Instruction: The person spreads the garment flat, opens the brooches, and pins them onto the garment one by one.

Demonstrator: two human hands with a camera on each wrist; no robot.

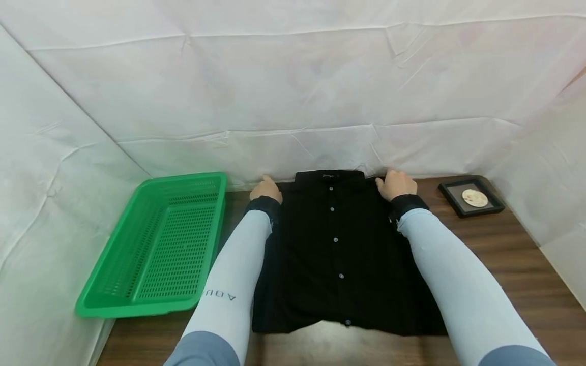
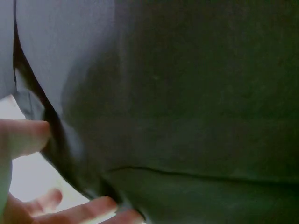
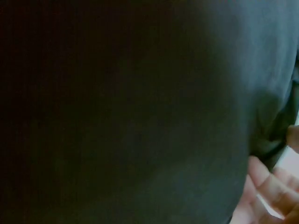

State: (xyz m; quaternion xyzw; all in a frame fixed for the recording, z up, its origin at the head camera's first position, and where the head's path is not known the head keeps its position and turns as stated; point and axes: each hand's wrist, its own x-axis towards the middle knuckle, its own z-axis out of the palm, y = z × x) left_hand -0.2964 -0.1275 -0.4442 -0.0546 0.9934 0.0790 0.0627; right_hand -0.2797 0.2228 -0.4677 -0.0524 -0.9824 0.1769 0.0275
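A black button-up shirt (image 1: 311, 254) lies spread front up, its collar (image 1: 329, 176) at the wall and a row of pale buttons down its middle. My left hand (image 1: 266, 190) is at the shirt's far left shoulder. In the left wrist view its thumb (image 2: 28, 135) touches the cloth edge, with the extended fingers (image 2: 84, 210) apart from it along the same edge. At the far right shoulder is my right hand (image 1: 397, 185). Its fingertips (image 3: 261, 175) touch the shirt's edge in the right wrist view, where the thumb is mostly cut off.
A green perforated plastic basket (image 1: 218, 203) stands left of the shirt, beside my left forearm. To the right, a small black frame (image 1: 458, 203) holds a round pale disc (image 1: 474, 198). White sheeting (image 1: 293, 91) encloses the brown wood-grain table (image 1: 513, 264) at the back and sides.
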